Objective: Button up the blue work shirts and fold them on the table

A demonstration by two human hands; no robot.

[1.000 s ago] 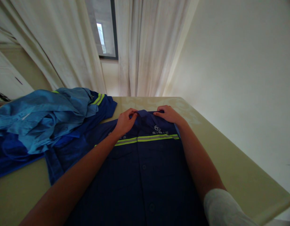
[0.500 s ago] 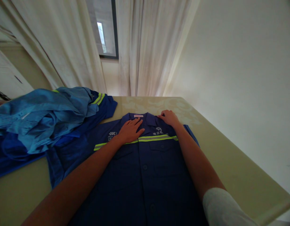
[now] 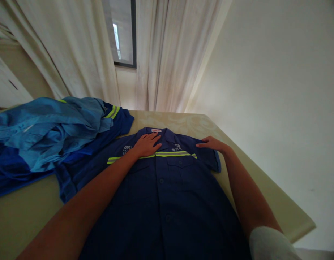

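Observation:
A dark blue work shirt [image 3: 167, 191] with a yellow-green reflective stripe lies flat and buttoned, front up, on a pale table [image 3: 267, 195]. My left hand [image 3: 147, 143] rests palm down and open on the shirt's chest, just below the collar. My right hand [image 3: 212, 143] lies flat with fingers stretched out on the shirt's right shoulder, near its short sleeve. Neither hand holds anything.
A heap of lighter blue garments [image 3: 47, 130] lies on the table's left side, overlapping the shirt's left sleeve. White curtains [image 3: 167, 54] and a dark window hang behind the table. A plain wall stands on the right, beyond the table's edge.
Both hands let go of the collar and flattened out. The left hand settled on the chest; the right hand slid outward to the right shoulder. The collar now lies flat.

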